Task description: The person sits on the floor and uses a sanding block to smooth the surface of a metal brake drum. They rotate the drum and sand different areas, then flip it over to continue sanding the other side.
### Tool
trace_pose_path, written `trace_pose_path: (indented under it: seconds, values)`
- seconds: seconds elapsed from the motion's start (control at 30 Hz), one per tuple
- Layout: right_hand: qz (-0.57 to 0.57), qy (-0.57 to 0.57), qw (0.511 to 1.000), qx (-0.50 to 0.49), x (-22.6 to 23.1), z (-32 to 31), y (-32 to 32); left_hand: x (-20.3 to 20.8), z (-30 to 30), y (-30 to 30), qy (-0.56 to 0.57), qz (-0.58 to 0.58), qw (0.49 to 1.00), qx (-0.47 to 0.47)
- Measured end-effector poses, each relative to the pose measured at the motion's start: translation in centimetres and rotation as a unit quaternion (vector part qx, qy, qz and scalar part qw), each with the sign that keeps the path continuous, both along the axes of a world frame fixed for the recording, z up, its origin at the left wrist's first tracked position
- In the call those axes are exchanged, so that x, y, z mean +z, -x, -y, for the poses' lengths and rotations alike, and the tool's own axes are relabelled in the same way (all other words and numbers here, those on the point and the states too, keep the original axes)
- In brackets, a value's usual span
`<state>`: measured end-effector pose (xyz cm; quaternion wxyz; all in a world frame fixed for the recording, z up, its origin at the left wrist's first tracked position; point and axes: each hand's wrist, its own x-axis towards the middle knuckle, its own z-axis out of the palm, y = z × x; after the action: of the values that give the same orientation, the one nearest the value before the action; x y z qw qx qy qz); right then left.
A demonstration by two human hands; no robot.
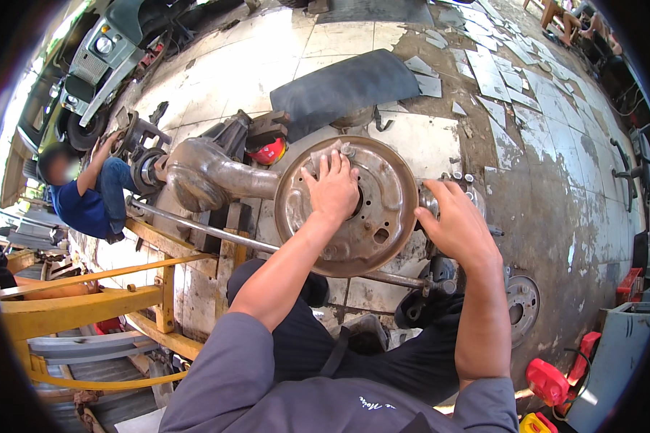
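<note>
Near the centre of the frame, a round brown metal plate (386, 198) faces the camera, with a bulging axle housing (195, 169) reaching it from the left of the frame. The left hand (332, 189) lies on the plate's upper part, fingers spread over a pale scrap (326, 154) – cloth or paper, too small to tell – pressing it rather than closing round it. The right hand (455, 224) curves beside the plate's right rim, thumb and fingers parted about a rounded metal piece (427, 200); whether it grips that piece I cannot tell. The step in hand looks like wiping the plate's face, the right hand perhaps steadying from the side. The next move seems to call for even pressure through the left fingers – and care around the dark hole (382, 234) at the plate's lower right
</note>
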<state>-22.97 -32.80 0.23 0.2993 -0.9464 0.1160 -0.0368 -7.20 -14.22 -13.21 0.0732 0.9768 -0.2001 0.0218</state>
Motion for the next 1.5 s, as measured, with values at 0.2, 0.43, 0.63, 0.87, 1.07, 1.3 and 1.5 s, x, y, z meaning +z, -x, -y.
trace_pose_path:
  seconds: [0.2,0.43,0.63,0.87,1.07,1.3,1.5]
  values:
    - [0.028,0.04,0.999,-0.002,-0.1,1.3,0.0,1.0,-0.7,-0.6,-0.016,-0.013,0.999,-0.034]
    - [0.011,0.035,0.986,0.165,-2.7,-5.0,-0.2,6.2,-3.8,-3.8,0.019,-0.2,0.979,-0.024]
    - [0.099,0.064,0.968,0.222,-8.5,-10.7,-1.9,5.7,-3.7,-3.1,0.056,-0.086,0.993,-0.057]
    - [0.021,0.134,0.969,0.205,-10.1,-12.7,-3.9,8.1,-4.7,-3.3,0.022,-0.163,0.983,-0.075]
    - [0.035,0.135,0.97,0.201,-9.8,-13.2,-3.1,10.1,-5.5,-3.2,0.021,-0.213,0.975,-0.06]
    - [0.027,0.151,0.971,0.182,-9.5,-13.6,-0.7,10.6,-5.8,-1.9,0.03,-0.261,0.961,-0.092]
    - [-0.015,0.135,0.971,0.196,-8.4,-13.4,-0.3,8.8,-5.6,-1.0,0.123,-0.232,0.959,-0.109]
